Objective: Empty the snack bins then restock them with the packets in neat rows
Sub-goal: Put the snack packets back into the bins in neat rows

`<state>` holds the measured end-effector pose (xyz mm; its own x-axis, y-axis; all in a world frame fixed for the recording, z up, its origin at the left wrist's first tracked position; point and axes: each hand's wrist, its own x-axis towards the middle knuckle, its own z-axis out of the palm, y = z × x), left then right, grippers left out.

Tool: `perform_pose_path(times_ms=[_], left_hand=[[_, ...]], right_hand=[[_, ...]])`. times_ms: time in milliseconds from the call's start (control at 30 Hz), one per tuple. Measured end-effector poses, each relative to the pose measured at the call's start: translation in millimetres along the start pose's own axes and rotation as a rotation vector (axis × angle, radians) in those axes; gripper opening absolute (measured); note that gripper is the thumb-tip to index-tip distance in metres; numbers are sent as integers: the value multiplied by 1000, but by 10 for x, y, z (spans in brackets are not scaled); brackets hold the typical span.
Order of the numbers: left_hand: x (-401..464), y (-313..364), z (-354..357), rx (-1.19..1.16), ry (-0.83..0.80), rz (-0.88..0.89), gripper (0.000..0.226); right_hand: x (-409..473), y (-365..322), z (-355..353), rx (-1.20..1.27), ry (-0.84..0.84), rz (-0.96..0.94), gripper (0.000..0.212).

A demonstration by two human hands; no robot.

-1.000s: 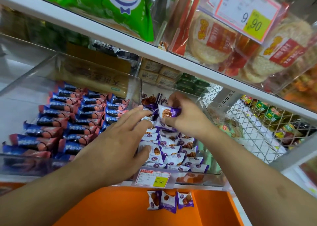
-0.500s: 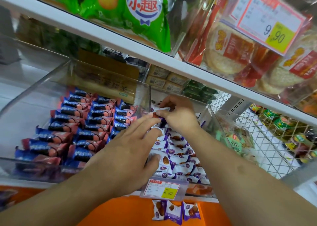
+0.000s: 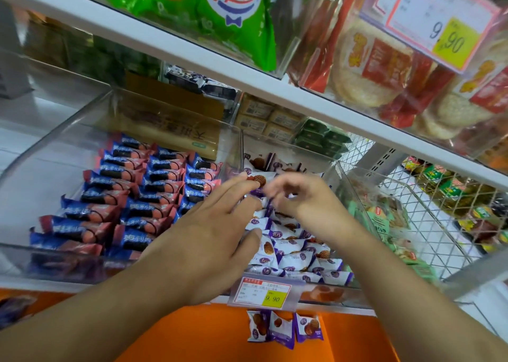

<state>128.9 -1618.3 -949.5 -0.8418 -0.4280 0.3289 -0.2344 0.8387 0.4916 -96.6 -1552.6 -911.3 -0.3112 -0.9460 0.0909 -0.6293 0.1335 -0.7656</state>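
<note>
Scene: A person restocks a clear acrylic snack bin (image 3: 347, 185) on a shop shelf, both hands working inside it under the white shelf board (image 3: 275, 86).
Left hand: The left hand (image 3: 209, 229) lies over the front rows with fingers extended and fairly spread, fingertips reaching a purple-and-white waffle packet (image 3: 258, 180) at the back; it appears to steady rather than grip.
Right hand: The right hand (image 3: 299, 196) is blurred, its fingers loosely curled above the rows; whether it pinches a packet cannot be told.
Task's thing: The waffle packets (image 3: 297, 254) fill the middle bin in overlapping rows from the front wall back; three spare packets (image 3: 283, 327) lie below on the orange surface (image 3: 220, 334).
Neighbouring bin: Blue-and-red packets (image 3: 132, 196) already stand in tidy shingled rows to the left.
Handling: The packets look light, puffed with air and slick, with a brittle waffle likely inside. A gentle pinch on the crimped end seam seems the safest hold; squeezing the middle risks cracking the contents.
Progress: The restock looks well along, with the back row and the three spares apparently left to place.
Risk: A careless nudge could slide the glossy rows out of line.
Price tag: A 9.90 label (image 3: 264, 293) clips to the bin's front.
</note>
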Motion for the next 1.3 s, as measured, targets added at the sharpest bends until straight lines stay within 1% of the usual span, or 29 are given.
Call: perform_pose_path(times_ms=[67, 100, 133, 167, 200, 267, 333, 400, 467, 533, 633, 667, 733, 767, 800, 900, 967, 1033, 1100, 1167, 1233, 1300], left_hand=[[4, 13, -19, -40, -4, 9, 41], [6, 18, -23, -53, -4, 12, 41], [4, 15, -22, -61, -4, 12, 42], [2, 18, -24, -67, -2, 10, 44], [-1, 20, -24, -76, 2, 8, 46], [-6, 30, -30, -95, 8, 7, 48], [-8, 42, -40, -104, 6, 0, 46], [-5, 51, -41, -96, 2, -2, 47], [3, 46, -26, -73, -6, -18, 56], [17, 34, -11, -52, -12, -36, 63], [25, 10, 6, -45, -1, -25, 69], [22, 7, 5, -41, -1, -26, 70], [14, 9, 0, -35, -4, -31, 65], [10, 20, -9, -36, -7, -35, 63], [11, 31, -13, -35, -8, -37, 63], [9, 57, -31, -26, -21, -50, 65], [6, 59, -32, -17, -22, -48, 65], [9, 57, -33, -17, -14, -38, 62], [7, 54, -38, -25, -7, -30, 59], [7, 51, -37, -25, -4, -27, 59], [6, 39, -28, -25, -9, -30, 60], [9, 30, -19, -22, -9, -24, 60]], right_hand=[[-285, -93, -43, -5, -221, 46, 29], [-392, -111, -37, -43, -306, 78, 34], [-462, -109, -6, -79, -354, 109, 41], [-505, -98, 34, -100, -366, 129, 47], [-514, -78, 73, -110, -354, 134, 49], [-469, -26, 123, -96, -290, 100, 45], [-392, 45, 151, -37, -164, 90, 36], [-325, 120, 192, -2, -19, 125, 32], [-296, 170, 259, -69, 59, 130, 32], [-289, 201, 312, -153, 86, 108, 29], [-287, 167, 327, -156, 70, 109, 19], [-298, 143, 323, -179, 39, 115, 21], [-305, 112, 320, -268, -9, 119, 40], [-299, 108, 317, -292, 0, 121, 47], [-277, 102, 305, -284, 40, 122, 49], [-139, 71, 239, -233, 239, 88, 49], [18, 42, 217, -242, 311, 59, 45], [176, 34, 269, -328, 288, 9, 39], [296, 92, 361, -471, 249, -94, 36], [360, 207, 417, -588, 280, -174, 36], [350, 256, 444, -634, 326, -186, 38], [334, 262, 462, -664, 330, -197, 39]])
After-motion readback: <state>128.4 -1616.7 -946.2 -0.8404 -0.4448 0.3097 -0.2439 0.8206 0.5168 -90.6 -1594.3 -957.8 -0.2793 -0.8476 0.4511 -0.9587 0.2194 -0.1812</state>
